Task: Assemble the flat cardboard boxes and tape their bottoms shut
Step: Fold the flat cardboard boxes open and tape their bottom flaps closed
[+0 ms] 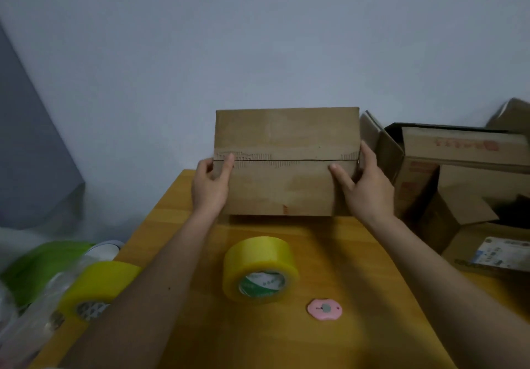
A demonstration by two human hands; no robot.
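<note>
Both hands, left hand [210, 187] and right hand [363, 187], grip the cardboard box [286, 162] at its sides, thumbs across its closed flaps, arms outstretched.

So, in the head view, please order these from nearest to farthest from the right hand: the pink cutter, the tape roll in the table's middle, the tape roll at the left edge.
Measured from the right hand:
1. Tape roll in the middle, below and left of the hand.
2. Pink cutter, at the near side; nearly as close as the first.
3. Tape roll at the left edge, clearly farthest.
</note>
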